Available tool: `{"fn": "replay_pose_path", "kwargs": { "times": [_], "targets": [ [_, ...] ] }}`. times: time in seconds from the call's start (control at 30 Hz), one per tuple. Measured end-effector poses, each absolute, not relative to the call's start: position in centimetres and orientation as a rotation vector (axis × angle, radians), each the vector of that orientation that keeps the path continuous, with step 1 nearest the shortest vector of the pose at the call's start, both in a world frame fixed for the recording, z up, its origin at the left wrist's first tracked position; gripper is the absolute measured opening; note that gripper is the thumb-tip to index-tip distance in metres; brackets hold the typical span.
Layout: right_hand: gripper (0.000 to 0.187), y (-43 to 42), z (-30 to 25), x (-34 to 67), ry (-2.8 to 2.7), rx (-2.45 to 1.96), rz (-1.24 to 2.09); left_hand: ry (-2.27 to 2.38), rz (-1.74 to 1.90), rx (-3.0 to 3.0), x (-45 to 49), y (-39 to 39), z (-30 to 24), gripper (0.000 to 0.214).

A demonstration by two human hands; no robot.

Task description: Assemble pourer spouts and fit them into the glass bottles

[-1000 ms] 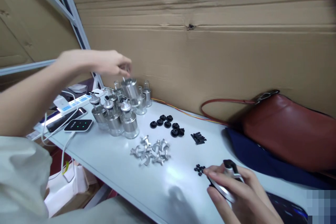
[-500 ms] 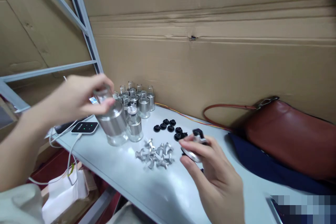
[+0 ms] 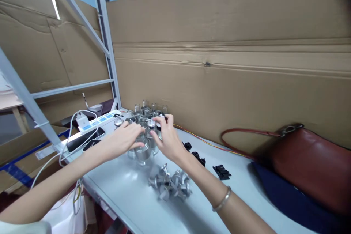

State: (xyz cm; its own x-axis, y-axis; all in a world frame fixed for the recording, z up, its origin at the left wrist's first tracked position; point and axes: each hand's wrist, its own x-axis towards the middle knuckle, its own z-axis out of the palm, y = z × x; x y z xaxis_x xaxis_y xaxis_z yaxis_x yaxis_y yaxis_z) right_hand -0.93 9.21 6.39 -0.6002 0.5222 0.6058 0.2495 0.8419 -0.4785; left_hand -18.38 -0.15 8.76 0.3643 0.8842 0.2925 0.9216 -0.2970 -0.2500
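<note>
Left hand (image 3: 123,139): fingers (image 3: 136,131) curled down over the top of a metal-banded glass jar (image 3: 142,153), clamped on it. Right hand (image 3: 168,140): thumb against the same jar's far side, other fingers (image 3: 166,120) bent toward something small and dark at the tips; impossible to tell whether gripped or only touched. Jar upright on the tabletop (image 3: 128,197), at the front of a cluster of similar jars (image 3: 145,109) largely hidden behind both hands; contents, if any, not discernible. Just nearer, a heap of small metal fittings (image 3: 171,184). Rightward, black rubber rings (image 3: 195,153) half hidden by the right wrist, then black clips (image 3: 221,172). Farther out, power strip (image 3: 100,120) at left, brown leather bag (image 3: 309,168) at right, cut off by the edge.
</note>
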Motion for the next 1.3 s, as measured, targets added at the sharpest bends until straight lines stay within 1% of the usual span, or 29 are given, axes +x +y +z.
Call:
{"fn": "replay_pose_path", "kwargs": {
  "times": [0.07, 0.17, 0.23, 0.3, 0.37, 0.43, 0.47, 0.5, 0.53, 0.6, 0.77, 0.9, 1.0, 1.07, 1.17, 1.23, 1.3],
  "targets": [
    [0.039, 10.6, 6.8, -1.6, -2.244, -0.516, 0.435, -1.489, -0.081, -2.240, -18.4, 0.7, 7.7, 0.036],
    [0.041, 12.5, 8.0, -2.5, -2.252, -0.468, 0.419, -1.443, -0.004, -2.210, -18.1, 1.8, 7.2, 0.039],
    [0.039, 13.4, 9.3, -3.2, -2.317, -0.467, 0.377, -1.450, 0.006, -2.241, -17.9, 2.1, 8.4, 0.045],
    [0.036, 13.9, 10.6, -4.2, -2.442, -0.495, 0.304, -1.502, -0.041, -2.301, -18.5, 2.4, 10.8, 0.047],
    [0.035, 14.0, 11.7, -5.3, -2.583, -0.525, 0.180, -1.675, -0.151, -2.251, -19.9, 3.2, 13.8, 0.038],
    [0.035, 14.0, 12.5, -6.7, -2.736, -0.558, 0.028, -1.909, -0.191, -2.170, -22.2, 4.6, 16.3, 0.034],
    [0.035, 14.0, 12.8, -7.4, -2.809, -0.578, -0.035, -2.021, -0.147, -2.185, -23.4, 5.6, 17.1, 0.034],
    [0.036, 14.0, 12.9, -8.1, -2.879, -0.595, -0.080, -2.184, 0.018, -2.200, -24.7, 6.7, 17.4, 0.037],
    [0.037, 14.0, 13.0, -8.7, -2.929, -0.610, -0.107, -2.293, 0.148, -2.214, -25.8, 7.8, 17.4, 0.041],
    [0.039, 14.1, 13.0, -9.9, -2.975, -0.627, -0.139, -2.365, 0.257, -2.323, -27.7, 9.7, 16.4, 0.044],
    [0.045, 14.6, 12.8, -11.3, -2.977, -0.658, -0.209, -2.288, 0.200, -2.521, -29.5, 11.9, 12.7, 0.034],
    [0.046, 14.6, 13.1, -11.4, -3.053, -0.602, -0.218, -2.260, 0.149, -2.490, -29.8, 11.4, 12.3, 0.028],
    [0.038, 14.4, 13.8, -11.1, -3.070, -0.542, -0.239, -2.216, 0.000, -2.386, -30.4, 10.2, 13.6, 0.030],
    [0.032, 14.4, 14.7, -10.7, -3.014, -0.501, -0.273, -2.134, -0.202, -2.246, -31.1, 8.9, 15.2, 0.033],
    [0.035, 14.6, 16.6, -10.0, -2.744, -0.466, -0.344, -1.931, -0.590, -1.953, -32.0, 6.2, 18.1, 0.049],
    [0.038, 14.6, 18.2, -9.7, -2.504, -0.492, -0.335, -1.835, -0.802, -1.671, -32.1, 4.2, 19.9, 0.060],
    [0.040, 14.3, 19.6, -9.4, -2.312, -0.471, -0.279, -1.668, -1.032, -1.416, -31.9, 2.1, 21.1, 0.056]
  ]
}}
